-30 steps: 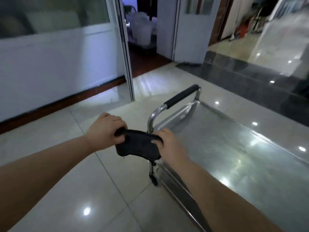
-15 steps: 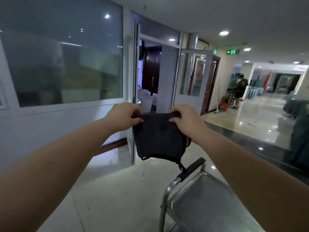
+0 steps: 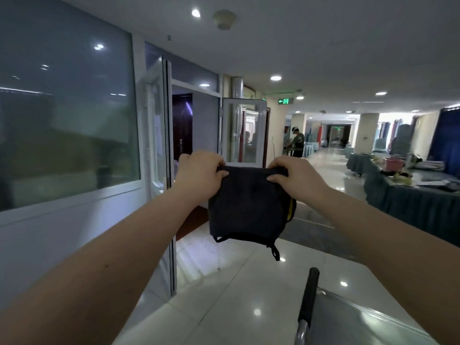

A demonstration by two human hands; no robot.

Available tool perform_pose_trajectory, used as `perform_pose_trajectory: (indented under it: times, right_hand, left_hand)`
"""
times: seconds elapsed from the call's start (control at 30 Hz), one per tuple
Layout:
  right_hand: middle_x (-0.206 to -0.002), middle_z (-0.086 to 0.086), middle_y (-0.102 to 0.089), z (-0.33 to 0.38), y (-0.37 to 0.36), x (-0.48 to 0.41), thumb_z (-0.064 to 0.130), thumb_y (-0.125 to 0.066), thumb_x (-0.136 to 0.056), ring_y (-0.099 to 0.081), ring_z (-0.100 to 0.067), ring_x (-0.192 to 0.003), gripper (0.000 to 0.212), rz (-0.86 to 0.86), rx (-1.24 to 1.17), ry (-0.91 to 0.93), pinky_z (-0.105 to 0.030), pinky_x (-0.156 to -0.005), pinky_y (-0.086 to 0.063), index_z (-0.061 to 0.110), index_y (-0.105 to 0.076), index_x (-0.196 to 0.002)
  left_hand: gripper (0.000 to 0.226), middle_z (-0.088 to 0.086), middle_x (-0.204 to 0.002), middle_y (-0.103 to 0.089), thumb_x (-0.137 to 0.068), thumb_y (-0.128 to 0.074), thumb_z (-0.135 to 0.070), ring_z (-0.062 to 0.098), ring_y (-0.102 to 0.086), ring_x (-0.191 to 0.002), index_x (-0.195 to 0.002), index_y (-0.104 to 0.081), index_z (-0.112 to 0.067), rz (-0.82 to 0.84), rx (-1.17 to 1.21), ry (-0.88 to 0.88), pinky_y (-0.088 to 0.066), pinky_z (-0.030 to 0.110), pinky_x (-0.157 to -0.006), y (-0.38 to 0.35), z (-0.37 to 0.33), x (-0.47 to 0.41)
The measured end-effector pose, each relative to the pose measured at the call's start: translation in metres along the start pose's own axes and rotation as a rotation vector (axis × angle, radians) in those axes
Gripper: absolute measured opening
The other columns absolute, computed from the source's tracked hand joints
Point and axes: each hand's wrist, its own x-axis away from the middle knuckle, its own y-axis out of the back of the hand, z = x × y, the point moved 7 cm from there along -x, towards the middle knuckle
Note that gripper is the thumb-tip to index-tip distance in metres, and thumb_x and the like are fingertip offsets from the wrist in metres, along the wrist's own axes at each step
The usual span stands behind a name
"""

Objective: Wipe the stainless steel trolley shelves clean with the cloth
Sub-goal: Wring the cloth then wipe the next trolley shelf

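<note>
The trolley [image 3: 361,324] sat below my hands, only a corner of its top shelf showing. Between them hung the dark cloth [image 3: 249,202], my left hand [image 3: 199,175] and right hand [image 3: 296,178] each pinching a top corner. I judged it best folded flat before lowering it to the shelf. Half a second earlier, more of the trolley showed.

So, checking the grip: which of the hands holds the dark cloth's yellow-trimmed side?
The right hand: it pinches the top edge of the dark grey cloth above the yellow trim; the left hand grips the opposite corner, where no yellow shows.
</note>
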Motion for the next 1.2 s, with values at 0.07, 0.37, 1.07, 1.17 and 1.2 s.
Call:
perform_pose_trajectory:
  times: [0.07,0.37,1.07,1.17,1.2]
  right_hand:
    - [-0.091,0.009,-0.059,-0.010,-0.015,-0.020,0.019,-0.069,-0.088,-0.053,-0.012,-0.089,0.009,-0.004,0.020,-0.029,-0.029,-0.076,-0.036,0.023,-0.066,-0.096]
    - [-0.093,0.003,-0.062,-0.085,-0.120,-0.142,0.018,-0.074,-0.084,-0.055,-0.015,-0.091,0.012,0.049,0.121,-0.012,-0.030,-0.080,-0.042,0.016,-0.067,-0.095]
    - [-0.102,0.002,-0.053,-0.377,-0.381,-0.381,0.018,-0.066,-0.090,-0.048,-0.017,-0.096,0.012,0.056,0.294,-0.414,-0.031,-0.082,-0.038,0.018,-0.062,-0.101]
    - [-0.101,0.001,-0.053,-0.436,-0.377,-0.383,0.017,-0.065,-0.090,-0.050,-0.020,-0.098,0.012,0.049,0.371,-0.515,-0.036,-0.087,-0.043,0.017,-0.062,-0.102]
    - [-0.101,0.000,-0.053,-0.455,-0.375,-0.381,0.015,-0.066,-0.090,-0.050,-0.021,-0.100,0.012,0.045,0.395,-0.536,-0.036,-0.088,-0.043,0.016,-0.062,-0.101]
  left_hand:
    - [0.018,-0.006,-0.100,-0.065,-0.096,-0.055,-0.040,0.019,-0.057,-0.099,-0.106,-0.066,-0.029,0.006,0.032,0.002,-0.037,0.044,-0.094,-0.024,0.015,-0.020]
    - [0.018,-0.006,-0.093,-0.060,-0.098,-0.051,-0.041,0.018,-0.056,-0.097,-0.103,-0.062,-0.028,0.073,-0.049,-0.119,-0.031,0.040,-0.095,-0.165,0.086,-0.120]
    - [0.023,-0.004,-0.103,-0.066,-0.097,-0.050,-0.044,0.021,-0.054,-0.101,-0.107,-0.065,-0.030,0.173,0.034,-0.434,-0.028,0.041,-0.089,-0.575,0.198,-0.399]
    - [0.025,-0.002,-0.107,-0.066,-0.097,-0.050,-0.044,0.024,-0.055,-0.105,-0.109,-0.065,-0.028,0.171,0.076,-0.537,-0.028,0.042,-0.092,-0.638,0.157,-0.431]
    - [0.026,-0.002,-0.107,-0.066,-0.096,-0.050,-0.044,0.024,-0.055,-0.106,-0.109,-0.065,-0.027,0.162,0.090,-0.576,-0.029,0.042,-0.093,-0.659,0.140,-0.438]
